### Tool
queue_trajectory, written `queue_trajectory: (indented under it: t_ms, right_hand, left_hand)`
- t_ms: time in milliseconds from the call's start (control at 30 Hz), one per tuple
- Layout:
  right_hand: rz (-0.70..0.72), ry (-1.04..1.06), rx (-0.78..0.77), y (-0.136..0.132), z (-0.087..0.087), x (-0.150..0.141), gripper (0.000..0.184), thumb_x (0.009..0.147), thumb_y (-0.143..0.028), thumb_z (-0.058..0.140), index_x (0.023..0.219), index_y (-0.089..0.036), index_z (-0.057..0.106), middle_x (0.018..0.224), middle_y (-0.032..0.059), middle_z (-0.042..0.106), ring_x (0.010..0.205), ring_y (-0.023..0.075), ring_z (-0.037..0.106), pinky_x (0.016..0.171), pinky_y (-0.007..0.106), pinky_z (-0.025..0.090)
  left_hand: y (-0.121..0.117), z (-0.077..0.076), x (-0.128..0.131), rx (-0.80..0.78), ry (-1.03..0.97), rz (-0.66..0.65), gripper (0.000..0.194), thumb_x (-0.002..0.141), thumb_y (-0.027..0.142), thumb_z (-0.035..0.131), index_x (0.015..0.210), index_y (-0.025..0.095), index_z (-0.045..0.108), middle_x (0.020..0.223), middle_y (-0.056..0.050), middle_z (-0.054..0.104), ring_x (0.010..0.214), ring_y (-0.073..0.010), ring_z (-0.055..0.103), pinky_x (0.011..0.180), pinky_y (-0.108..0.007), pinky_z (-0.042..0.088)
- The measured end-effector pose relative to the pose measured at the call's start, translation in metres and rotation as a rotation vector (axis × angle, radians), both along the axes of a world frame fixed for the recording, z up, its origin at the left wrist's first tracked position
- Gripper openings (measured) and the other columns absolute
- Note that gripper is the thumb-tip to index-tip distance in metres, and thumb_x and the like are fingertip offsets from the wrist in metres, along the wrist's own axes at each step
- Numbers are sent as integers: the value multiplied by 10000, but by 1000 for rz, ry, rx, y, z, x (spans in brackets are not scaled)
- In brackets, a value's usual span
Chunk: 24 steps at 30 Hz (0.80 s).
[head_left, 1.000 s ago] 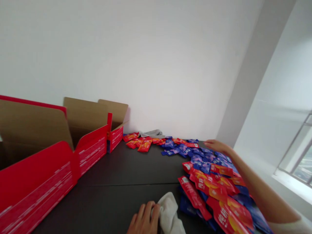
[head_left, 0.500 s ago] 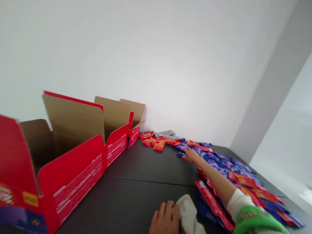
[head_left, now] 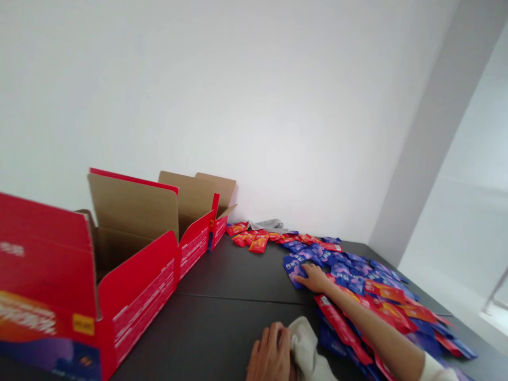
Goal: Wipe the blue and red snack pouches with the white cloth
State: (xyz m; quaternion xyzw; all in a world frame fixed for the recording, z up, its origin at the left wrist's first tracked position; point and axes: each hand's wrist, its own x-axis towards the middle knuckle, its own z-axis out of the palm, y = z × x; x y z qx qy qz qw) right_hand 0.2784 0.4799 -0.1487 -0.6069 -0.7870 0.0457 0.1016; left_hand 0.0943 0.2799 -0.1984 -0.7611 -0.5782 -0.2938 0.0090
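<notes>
My right hand (head_left: 313,278) reaches across the dark table to the near edge of the pile. Its thumb and fingers close on the edge of a blue sachet (head_left: 292,272) that lies on the tabletop. At the bottom of the view my left hand (head_left: 270,353) rests low, its fingers bent against a pale cloth (head_left: 305,341); its palm is out of sight. Loose blue sachets (head_left: 345,267) and red-orange sachets (head_left: 384,290) spread along the right side, partly hidden by my right forearm.
Open red cartons (head_left: 138,283) with brown insides stand in a row on the left, flaps up. Several orange sachets (head_left: 259,243) and a grey cloth (head_left: 270,224) lie at the back by the white wall. A seam crosses the black table (head_left: 222,328).
My right hand has drawn back toward me from the far part of the pile, and a blue sachet now sticks out by it. My left hand stays by the pale cloth. The view has shifted slightly.
</notes>
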Motion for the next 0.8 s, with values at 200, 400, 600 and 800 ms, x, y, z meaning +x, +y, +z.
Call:
queue_trajectory:
  t_ms: [200,400,600,800]
  right_hand:
    - [-5,143,-74,-19,14,-12,374,667,-243,703,1008,-162,573,947,52,620,869,229,569,718,287,400]
    - [299,293,-235,-93,56,3,349,608,-224,759,933,-192,634,844,-46,640,770,157,574,632,203,399]
    - [560,456,-304,-167,82,5,310,652,-292,766,941,-223,681,861,-49,652,794,162,587,687,213,438]
    - [341,522,30,-184,61,12,556,745,-263,659,1283,-244,520,1210,53,585,1078,240,543,948,355,423]
  left_hand:
    - [-2,11,-3,238,-390,-60,494,767,241,534,1251,159,486,1267,-151,554,1184,-274,525,979,-434,440]
    - [-6,26,-10,301,-397,-13,655,873,332,509,1450,176,242,1476,-164,352,1354,-287,352,1051,-509,366]
    - [-17,37,-8,122,-245,-218,549,795,340,614,1319,232,487,1268,-96,590,1157,-271,554,989,-437,423]
    - [-20,46,-11,-69,-413,-144,163,919,312,444,998,237,565,922,-22,690,845,-196,668,740,-285,473]
